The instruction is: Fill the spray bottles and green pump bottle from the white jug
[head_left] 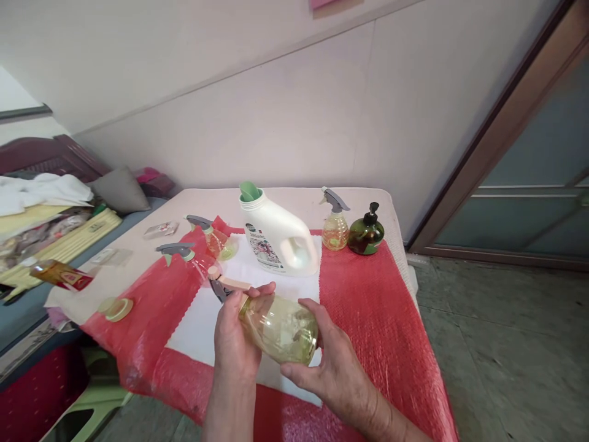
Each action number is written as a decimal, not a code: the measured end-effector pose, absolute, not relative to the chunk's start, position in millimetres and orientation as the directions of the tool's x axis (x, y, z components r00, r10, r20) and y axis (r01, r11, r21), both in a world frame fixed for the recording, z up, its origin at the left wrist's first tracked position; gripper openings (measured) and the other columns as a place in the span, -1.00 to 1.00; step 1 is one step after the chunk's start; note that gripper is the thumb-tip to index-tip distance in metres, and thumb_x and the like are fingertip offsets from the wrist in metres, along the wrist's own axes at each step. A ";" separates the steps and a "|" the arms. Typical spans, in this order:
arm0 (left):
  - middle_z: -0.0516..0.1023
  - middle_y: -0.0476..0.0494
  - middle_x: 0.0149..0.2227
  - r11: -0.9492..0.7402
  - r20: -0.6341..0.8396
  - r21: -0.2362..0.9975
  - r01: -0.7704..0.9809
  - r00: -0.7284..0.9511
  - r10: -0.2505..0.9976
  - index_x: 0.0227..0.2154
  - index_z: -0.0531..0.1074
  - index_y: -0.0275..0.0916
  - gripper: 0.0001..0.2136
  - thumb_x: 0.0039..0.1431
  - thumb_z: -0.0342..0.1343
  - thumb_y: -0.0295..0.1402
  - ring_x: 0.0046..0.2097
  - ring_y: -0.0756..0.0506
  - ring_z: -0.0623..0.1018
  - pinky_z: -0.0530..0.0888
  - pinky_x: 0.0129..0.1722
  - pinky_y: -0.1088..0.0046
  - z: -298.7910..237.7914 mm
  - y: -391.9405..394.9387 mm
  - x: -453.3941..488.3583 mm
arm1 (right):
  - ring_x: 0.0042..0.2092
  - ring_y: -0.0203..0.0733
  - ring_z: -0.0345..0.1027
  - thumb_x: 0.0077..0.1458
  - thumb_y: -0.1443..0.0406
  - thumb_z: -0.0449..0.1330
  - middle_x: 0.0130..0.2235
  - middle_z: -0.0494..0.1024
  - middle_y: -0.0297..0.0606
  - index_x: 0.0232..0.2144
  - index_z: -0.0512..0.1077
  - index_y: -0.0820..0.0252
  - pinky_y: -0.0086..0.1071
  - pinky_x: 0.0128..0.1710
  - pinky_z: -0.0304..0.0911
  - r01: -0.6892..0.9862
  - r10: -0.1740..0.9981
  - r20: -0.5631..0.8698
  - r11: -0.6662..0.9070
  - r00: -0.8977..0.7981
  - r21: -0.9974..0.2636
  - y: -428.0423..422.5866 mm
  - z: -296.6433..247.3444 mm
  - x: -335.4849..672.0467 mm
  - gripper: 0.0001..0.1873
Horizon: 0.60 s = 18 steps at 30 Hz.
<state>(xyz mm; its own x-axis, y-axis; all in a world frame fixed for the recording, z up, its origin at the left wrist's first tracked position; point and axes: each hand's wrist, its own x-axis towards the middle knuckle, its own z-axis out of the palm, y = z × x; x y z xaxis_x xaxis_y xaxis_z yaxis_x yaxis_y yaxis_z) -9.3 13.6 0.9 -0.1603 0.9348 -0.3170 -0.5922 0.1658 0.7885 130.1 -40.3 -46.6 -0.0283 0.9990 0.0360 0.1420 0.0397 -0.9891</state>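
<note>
At seven o'clock, my left hand and left forearm are bare; at five o'clock, my right hand is bare too, its wrist finely creased.

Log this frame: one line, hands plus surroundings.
left hand: holds translucent yellow-green plastic spray bottle near neck | right hand: holds its base end | bottle: tilted sideways | beyond: white plastic jug with handle
</note>
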 end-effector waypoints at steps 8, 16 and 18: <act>0.66 -0.26 -0.34 0.196 -0.349 0.822 -0.534 -0.202 0.915 -0.54 0.39 -0.25 -0.75 -0.12 0.28 -0.18 -0.19 -0.19 0.61 0.48 -0.18 0.32 3.6 13.5 -6.9 | -0.53 -0.31 0.29 -0.05 -0.15 0.20 -0.40 0.43 -0.24 -0.16 0.38 0.30 -0.49 -0.63 0.17 -0.492 0.937 -0.162 -0.303 -0.309 -0.816 -40.5 -46.0 123.7 -0.34; 0.65 -0.20 -0.32 0.185 -0.341 0.893 -0.410 -0.349 0.873 -0.52 0.33 -0.20 -0.77 -0.06 0.21 -0.17 -0.20 -0.18 0.59 0.49 -0.26 0.34 -1.3 17.7 -7.0 | -0.23 -0.09 0.43 0.10 -0.10 0.09 -0.19 0.51 -0.07 0.01 0.38 0.27 -0.25 -0.28 0.37 -0.197 0.967 -0.175 -0.211 -0.187 -0.957 -35.9 -48.0 129.4 -0.36; 0.64 -0.18 -0.29 0.112 -0.219 0.962 -0.248 -0.465 0.858 -0.45 0.40 -0.20 -0.79 -0.03 0.19 -0.16 -0.16 -0.20 0.59 0.49 -0.20 0.29 -5.5 16.0 -2.0 | 0.05 0.06 0.32 0.12 0.04 0.15 0.03 0.45 -0.01 0.12 0.30 0.23 -0.04 0.05 0.25 0.183 1.000 -0.008 -0.012 0.023 -0.983 -36.0 -47.2 133.5 -0.41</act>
<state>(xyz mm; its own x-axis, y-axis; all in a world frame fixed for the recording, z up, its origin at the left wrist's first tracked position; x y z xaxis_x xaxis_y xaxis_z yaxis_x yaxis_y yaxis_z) -2.0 16.0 -5.5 -0.4648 0.8578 -0.2193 -0.2481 0.1116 0.9623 133.5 -36.0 -47.2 0.0228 0.9997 -0.0079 0.1833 -0.0119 -0.9830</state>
